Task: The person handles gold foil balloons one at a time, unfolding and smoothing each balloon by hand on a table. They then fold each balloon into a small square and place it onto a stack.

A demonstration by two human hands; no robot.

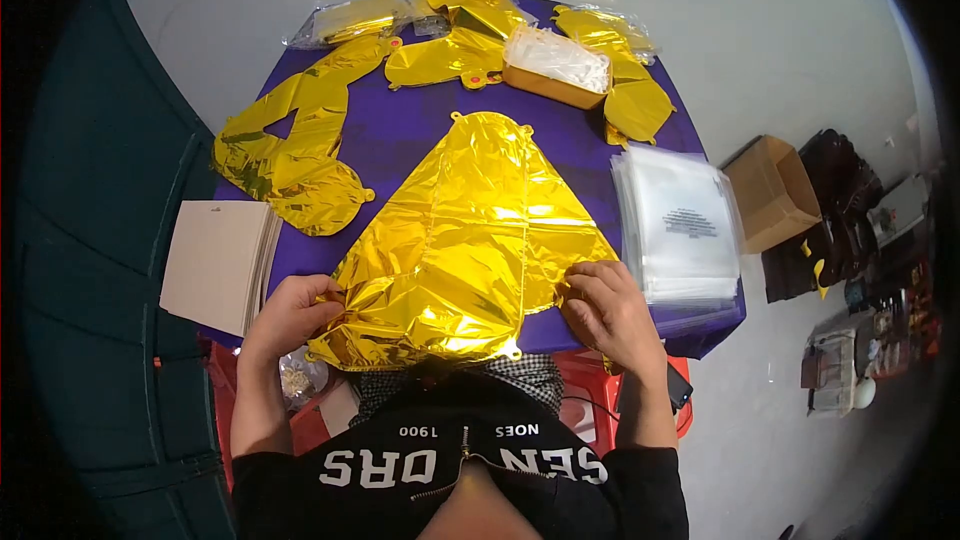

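Observation:
A flat, uninflated gold foil balloon (470, 230) lies creased across the table in front of me, its wide end hanging toward my lap. My left hand (297, 315) is closed on its lower left edge, thumb and fingers pinching the foil. At the lower right edge, my right hand (612, 312) has its fingers bent over the foil with the thumb close by, holding that side. Small round tabs show at the balloon's narrow far end and along its near edge.
A purple cloth (400, 130) covers the table. More gold foil balloons (310, 140) lie at left and back. A box of white pieces (560, 65) stands behind. Clear plastic bags (680, 225) are stacked right, cardboard sheets (215, 260) left. A carton (770, 190) sits beyond the right edge.

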